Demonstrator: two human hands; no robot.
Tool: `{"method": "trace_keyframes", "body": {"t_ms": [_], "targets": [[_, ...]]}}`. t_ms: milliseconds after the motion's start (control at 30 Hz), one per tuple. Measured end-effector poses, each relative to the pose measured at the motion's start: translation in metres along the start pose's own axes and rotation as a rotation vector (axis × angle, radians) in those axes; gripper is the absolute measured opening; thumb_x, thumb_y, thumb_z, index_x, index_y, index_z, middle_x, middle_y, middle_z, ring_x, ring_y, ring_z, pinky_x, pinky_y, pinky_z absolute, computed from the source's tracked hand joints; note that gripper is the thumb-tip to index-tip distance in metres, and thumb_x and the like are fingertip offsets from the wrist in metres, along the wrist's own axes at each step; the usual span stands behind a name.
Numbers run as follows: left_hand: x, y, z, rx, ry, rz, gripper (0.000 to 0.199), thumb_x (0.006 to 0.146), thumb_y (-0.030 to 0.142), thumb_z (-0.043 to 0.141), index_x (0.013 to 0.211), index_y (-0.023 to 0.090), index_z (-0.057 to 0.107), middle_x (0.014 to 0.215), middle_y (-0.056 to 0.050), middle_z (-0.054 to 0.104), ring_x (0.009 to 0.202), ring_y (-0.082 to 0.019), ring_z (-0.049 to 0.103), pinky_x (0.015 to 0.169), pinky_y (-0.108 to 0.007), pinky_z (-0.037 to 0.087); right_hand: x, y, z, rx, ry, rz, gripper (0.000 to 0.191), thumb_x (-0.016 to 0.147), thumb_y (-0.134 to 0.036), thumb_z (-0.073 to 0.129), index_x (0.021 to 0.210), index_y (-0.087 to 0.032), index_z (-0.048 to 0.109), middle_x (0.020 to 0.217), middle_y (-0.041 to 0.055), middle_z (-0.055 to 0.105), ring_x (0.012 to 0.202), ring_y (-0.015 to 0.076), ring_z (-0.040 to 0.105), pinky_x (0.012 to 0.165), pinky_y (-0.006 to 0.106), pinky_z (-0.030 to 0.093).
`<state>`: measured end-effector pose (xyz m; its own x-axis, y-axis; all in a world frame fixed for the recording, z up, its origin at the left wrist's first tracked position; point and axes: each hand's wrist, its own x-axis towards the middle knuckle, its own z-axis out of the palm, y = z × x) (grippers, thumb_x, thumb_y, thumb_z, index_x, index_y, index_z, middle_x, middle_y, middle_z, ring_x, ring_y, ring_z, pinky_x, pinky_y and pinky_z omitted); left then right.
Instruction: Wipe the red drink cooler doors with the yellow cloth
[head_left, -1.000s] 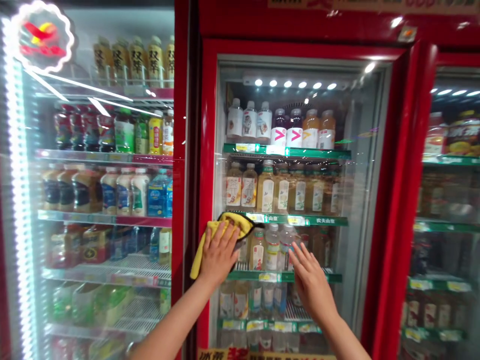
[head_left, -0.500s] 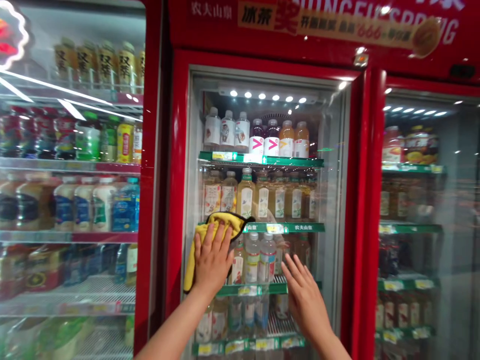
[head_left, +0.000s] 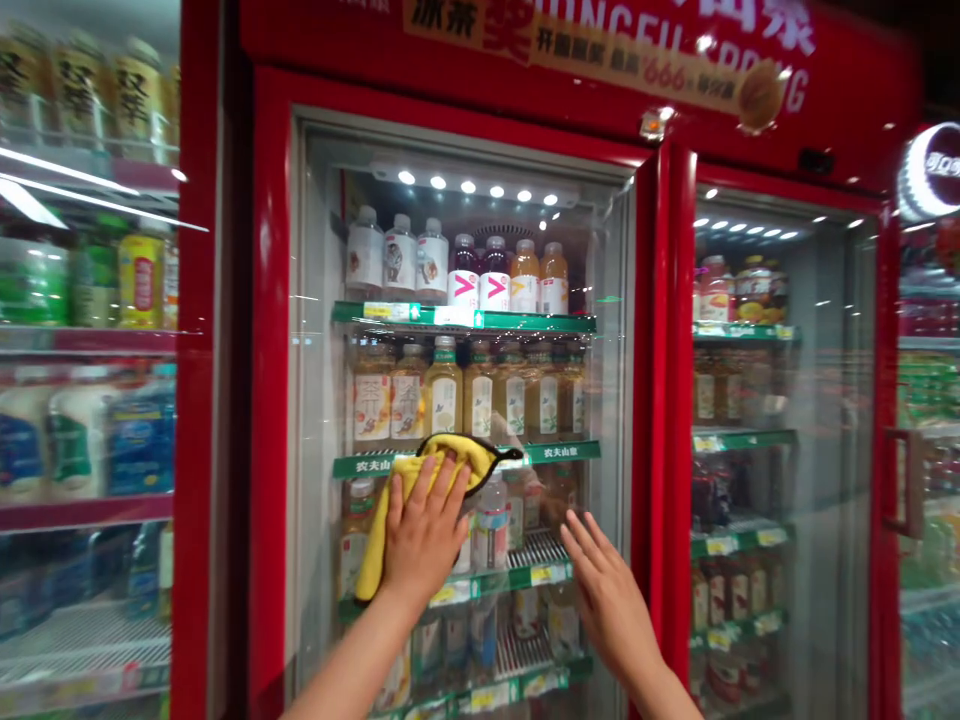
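Observation:
My left hand (head_left: 424,525) presses a yellow cloth (head_left: 382,530) with a black edge flat against the glass door (head_left: 315,380) of a red drinks cooler. Its fingers are spread over the cloth, around the height of the second green shelf strip. Lower right of it, my right hand (head_left: 606,590) is raised by the same glass with nothing in it, fingers extended and slightly apart. Whether it touches the glass I cannot tell. Behind the door stand rows of bottles (head_left: 444,390) on shelves with green strips (head_left: 465,318).
The door has a red frame (head_left: 271,400). Another cooler with bottles (head_left: 142,275) is at the left. At the right are a second glass door (head_left: 832,400) and, beyond it, a dark handle (head_left: 904,483). A round lit sign (head_left: 934,170) hangs at the upper right.
The view has shifted right, so the coolers appear further left and more shows at the right. Against the door, my left hand and the cloth have moved right, and my right hand too.

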<state>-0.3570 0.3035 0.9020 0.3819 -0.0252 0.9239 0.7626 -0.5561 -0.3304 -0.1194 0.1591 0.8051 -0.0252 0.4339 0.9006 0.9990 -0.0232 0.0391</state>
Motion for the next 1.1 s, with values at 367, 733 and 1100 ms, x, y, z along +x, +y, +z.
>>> {"method": "trace_keyframes", "body": {"t_ms": [367, 733, 1100], "targets": [[-0.012, 0.027, 0.010, -0.003, -0.034, 0.366, 0.067, 0.090, 0.047, 0.062, 0.151, 0.026, 0.044, 0.167, 0.002, 0.021, 0.158, -0.020, -0.003, 0.129, -0.052, -0.007, 0.009, 0.007, -0.043, 0.023, 0.124, 0.017, 0.074, 0.093, -0.003, 0.040, 0.160, -0.033, 0.025, 0.156, 0.0059, 0.047, 0.147, 0.0265, 0.040, 0.109, 0.050, 0.052], [0.039, 0.102, 0.030, -0.059, -0.030, 0.364, 0.069, 0.091, 0.045, 0.059, 0.154, 0.024, 0.040, 0.166, -0.001, 0.025, 0.157, -0.021, -0.007, 0.128, -0.054, -0.012, 0.009, 0.037, -0.046, -0.037, 0.155, 0.085, 0.075, 0.093, -0.002, 0.039, 0.160, -0.033, 0.024, 0.157, 0.0076, 0.046, 0.148, 0.0270, 0.037, 0.112, 0.054, 0.048], [0.062, 0.135, 0.034, -0.104, -0.048, 0.189, 0.065, 0.095, 0.038, 0.053, 0.155, 0.021, 0.036, 0.166, -0.004, 0.024, 0.156, -0.022, -0.003, 0.127, -0.055, -0.012, 0.005, 0.058, -0.062, 0.013, 0.177, 0.140, 0.071, 0.095, -0.005, 0.039, 0.159, -0.033, 0.027, 0.159, 0.0080, 0.043, 0.148, 0.0265, 0.038, 0.111, 0.052, 0.049]]}}
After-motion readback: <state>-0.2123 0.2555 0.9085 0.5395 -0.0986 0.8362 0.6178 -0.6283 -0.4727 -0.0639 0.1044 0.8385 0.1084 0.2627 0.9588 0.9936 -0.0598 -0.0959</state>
